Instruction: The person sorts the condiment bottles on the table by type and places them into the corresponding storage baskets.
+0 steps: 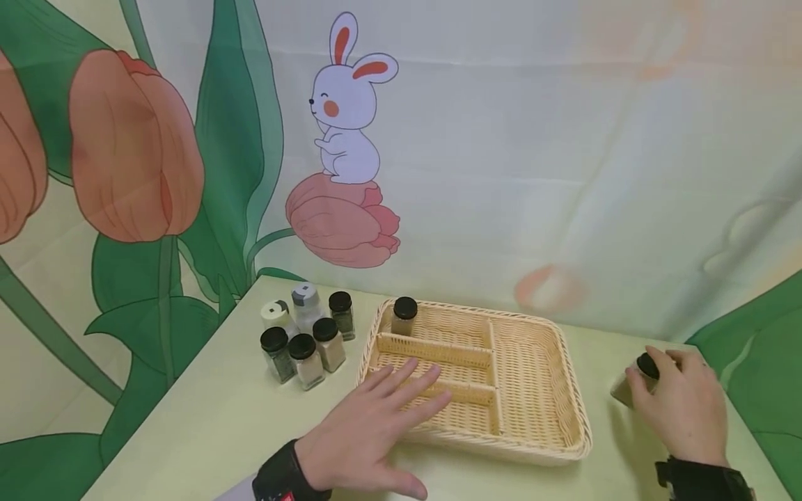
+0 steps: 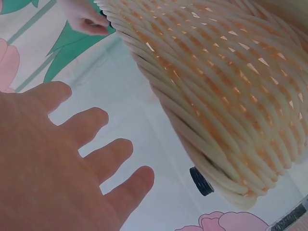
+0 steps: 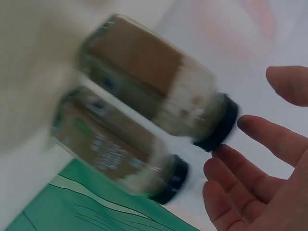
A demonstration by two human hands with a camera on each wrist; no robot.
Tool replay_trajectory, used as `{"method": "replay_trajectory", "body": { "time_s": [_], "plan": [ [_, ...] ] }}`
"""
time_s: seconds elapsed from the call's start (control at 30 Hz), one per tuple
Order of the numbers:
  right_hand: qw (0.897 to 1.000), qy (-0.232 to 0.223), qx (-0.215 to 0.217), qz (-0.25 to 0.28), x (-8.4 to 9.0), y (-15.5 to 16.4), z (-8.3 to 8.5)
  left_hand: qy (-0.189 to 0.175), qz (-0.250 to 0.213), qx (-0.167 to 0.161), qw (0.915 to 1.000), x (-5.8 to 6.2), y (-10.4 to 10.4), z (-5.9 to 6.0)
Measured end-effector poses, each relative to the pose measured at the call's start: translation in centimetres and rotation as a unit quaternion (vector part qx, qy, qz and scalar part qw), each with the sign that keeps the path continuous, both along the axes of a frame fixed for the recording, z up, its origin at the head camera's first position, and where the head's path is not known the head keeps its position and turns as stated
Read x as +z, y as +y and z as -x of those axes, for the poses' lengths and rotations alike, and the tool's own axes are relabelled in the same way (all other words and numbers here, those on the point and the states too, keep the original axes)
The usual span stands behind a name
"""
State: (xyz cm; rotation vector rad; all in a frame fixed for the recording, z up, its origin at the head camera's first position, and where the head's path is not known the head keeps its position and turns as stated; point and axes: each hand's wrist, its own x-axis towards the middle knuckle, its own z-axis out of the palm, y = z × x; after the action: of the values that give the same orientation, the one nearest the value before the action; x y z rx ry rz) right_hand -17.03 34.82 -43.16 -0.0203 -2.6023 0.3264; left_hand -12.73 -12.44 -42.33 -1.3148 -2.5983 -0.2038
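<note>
My left hand [image 1: 370, 435] hovers palm down with spread fingers over the front left of a wicker basket [image 1: 526, 376]. In the left wrist view those fingers [image 2: 127, 192] are apart from the basket's woven side [image 2: 216, 96]. To the right of the basket, my right hand [image 1: 683, 407] is at a black-lidded spice jar [image 1: 623, 392]. The right wrist view shows two brown-filled jars, the upper jar [image 3: 144, 67] and the lower jar [image 3: 110, 144], side by side. Fingertips are close to the upper jar's lid [image 3: 219, 122], while the thumb stands away; contact is unclear.
Another spice jar [image 1: 404, 321] stands in the basket's back left compartment. Left of the basket is a cluster of several jars, including a black-lidded jar [image 1: 305, 362] and a grey-capped shaker [image 1: 305, 303]. A printed cloth [image 1: 476, 174] hangs behind the table.
</note>
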Motion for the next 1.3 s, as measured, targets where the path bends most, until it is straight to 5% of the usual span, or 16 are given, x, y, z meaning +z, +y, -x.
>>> {"method": "replay_trajectory", "body": {
  "time_s": [0.47, 0.87, 1.3],
  "plan": [
    [0.997, -0.002, -0.055, 0.052, -2.5, 0.6, 1.1, -0.009, 0.006, 0.001, 0.9999, -0.1, -0.1, 0.1],
    [0.993, -0.014, -0.09, 0.076, -2.4, 0.5, 1.0, -0.024, -0.002, 0.004, 0.9997, -0.6, -0.1, 0.1],
    [0.992, -0.04, -0.088, 0.08, -2.2, 0.6, 1.2, 0.003, -0.005, 0.003, 1.0, -0.6, -0.1, 0.2]
  ]
}}
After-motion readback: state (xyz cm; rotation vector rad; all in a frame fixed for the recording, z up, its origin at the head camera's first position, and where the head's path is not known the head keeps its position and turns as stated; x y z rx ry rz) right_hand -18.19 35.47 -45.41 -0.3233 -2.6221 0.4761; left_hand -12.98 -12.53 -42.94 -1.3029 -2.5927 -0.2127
